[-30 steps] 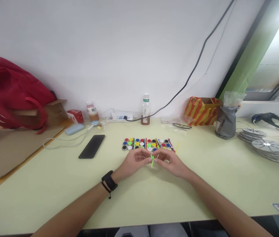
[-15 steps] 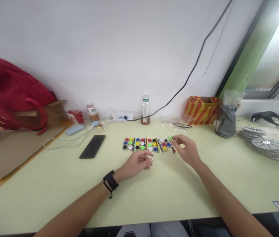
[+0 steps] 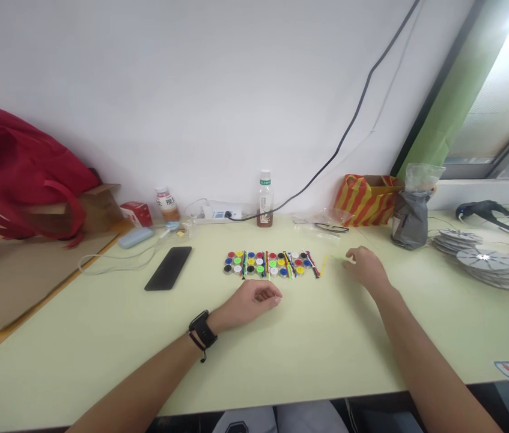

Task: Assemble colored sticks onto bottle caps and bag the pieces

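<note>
My left hand [image 3: 254,300] rests on the table, its fingers curled in and the thumb tip close to the index finger; I see nothing in it. In front of it lie rows of small round discs [image 3: 259,262] in red, yellow, blue, green, white and black. Bundles of thin coloured strips [image 3: 289,263] lie between groups of discs, and another bundle [image 3: 312,264] closes the right end. My right hand [image 3: 365,267] is right of the rows, fingers bent and closed together. What it holds, if anything, is hidden. A yellow strip [image 3: 324,265] lies between it and the rows.
A black phone [image 3: 168,268] lies to the left. Along the wall stand a bottle [image 3: 265,198], a power strip [image 3: 222,213], a striped bag [image 3: 366,201] and a grey bag [image 3: 411,219]. Stacked grey discs [image 3: 484,267] are at the right; a red backpack [image 3: 20,168] is far left.
My right hand has moved right, away from the end of the rows, and a bright green piece by its fingers is no longer visible. The left hand's fingers have curled in more.
</note>
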The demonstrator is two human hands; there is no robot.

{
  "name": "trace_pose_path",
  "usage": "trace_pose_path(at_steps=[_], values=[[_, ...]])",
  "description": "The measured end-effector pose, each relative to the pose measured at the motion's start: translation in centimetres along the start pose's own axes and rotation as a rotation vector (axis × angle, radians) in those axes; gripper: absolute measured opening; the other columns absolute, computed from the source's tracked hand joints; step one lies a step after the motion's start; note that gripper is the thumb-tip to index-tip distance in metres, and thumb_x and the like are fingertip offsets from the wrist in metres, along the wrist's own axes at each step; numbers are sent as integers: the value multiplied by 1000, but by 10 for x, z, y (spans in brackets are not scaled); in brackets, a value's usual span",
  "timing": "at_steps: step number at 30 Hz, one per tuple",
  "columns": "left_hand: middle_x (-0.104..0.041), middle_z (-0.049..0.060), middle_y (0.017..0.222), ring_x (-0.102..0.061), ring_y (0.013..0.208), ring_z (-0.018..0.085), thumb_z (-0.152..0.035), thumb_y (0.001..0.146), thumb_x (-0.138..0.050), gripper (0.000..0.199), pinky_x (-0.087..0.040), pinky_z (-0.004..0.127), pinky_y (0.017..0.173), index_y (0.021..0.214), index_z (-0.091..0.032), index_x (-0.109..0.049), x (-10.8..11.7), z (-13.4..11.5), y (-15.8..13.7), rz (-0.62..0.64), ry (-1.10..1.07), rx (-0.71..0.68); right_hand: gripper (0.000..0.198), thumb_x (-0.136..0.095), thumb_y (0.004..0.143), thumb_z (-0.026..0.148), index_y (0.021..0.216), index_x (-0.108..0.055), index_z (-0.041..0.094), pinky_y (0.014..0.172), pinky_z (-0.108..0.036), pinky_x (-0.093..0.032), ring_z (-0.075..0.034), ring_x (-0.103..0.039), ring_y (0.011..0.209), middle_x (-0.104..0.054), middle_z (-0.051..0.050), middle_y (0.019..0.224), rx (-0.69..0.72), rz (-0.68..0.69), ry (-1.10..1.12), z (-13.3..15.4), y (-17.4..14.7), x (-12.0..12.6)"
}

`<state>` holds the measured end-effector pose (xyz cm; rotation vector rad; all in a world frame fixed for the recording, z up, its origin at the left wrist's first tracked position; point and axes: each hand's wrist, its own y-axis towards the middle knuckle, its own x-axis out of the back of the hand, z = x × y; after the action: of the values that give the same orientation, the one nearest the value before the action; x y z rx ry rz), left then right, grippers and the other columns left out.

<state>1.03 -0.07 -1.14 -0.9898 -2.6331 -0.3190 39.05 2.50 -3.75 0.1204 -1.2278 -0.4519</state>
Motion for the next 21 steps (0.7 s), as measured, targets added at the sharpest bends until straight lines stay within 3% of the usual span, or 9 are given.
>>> trace_pose_path(at_steps=[3, 6, 9, 14, 21], values=[[-73, 6, 91, -64, 82, 17, -43, 91, -69, 27, -52, 29, 77, 98, -17, -75, 0, -1, 0, 8, 26, 13, 19, -61, 86, 21, 99, -75, 21, 69, -30, -43, -21, -64, 83, -69, -8, 96, 128, 65, 43, 14, -1, 0], [-72, 6, 88, -62, 79, 16, -42, 91, -69, 27, -50, 28, 75, 96, -16, -75, -1, -1, 0, -5, 25, 23, 20, -57, 90, 22, 97, -76, 25, 71, -29, -43, -21, -65, 88, -70, -6, 98, 257, 182, 72, 30, -6, -3], [-70, 5, 84, -61, 76, 15, -42, 91, -70, 27, -49, 27, 73, 93, -16, -75, -2, 0, 1, -14, 14, 25, 21, -55, 91, 19, 93, -75, 24, 71, -29, -43, -21, -65, 90, -71, -6, 98, 292, 218, 58, 39, -10, -8], [-71, 5, 86, -60, 78, 15, -41, 91, -70, 25, -49, 27, 74, 95, -16, -75, -2, 0, 1, -4, 27, 26, 21, -51, 92, 17, 90, -71, 23, 71, -30, -44, -22, -66, 90, -71, -6, 98, 334, 123, 88, 34, -5, -9], [-70, 4, 86, -60, 77, 14, -39, 92, -69, 24, -49, 26, 74, 94, -16, -74, -1, 1, 1, -3, 41, 22, 17, -51, 97, 27, 90, -66, 24, 79, -37, -48, -26, -65, 93, -69, -8, 97, 376, -77, 158, 28, -1, -3]])
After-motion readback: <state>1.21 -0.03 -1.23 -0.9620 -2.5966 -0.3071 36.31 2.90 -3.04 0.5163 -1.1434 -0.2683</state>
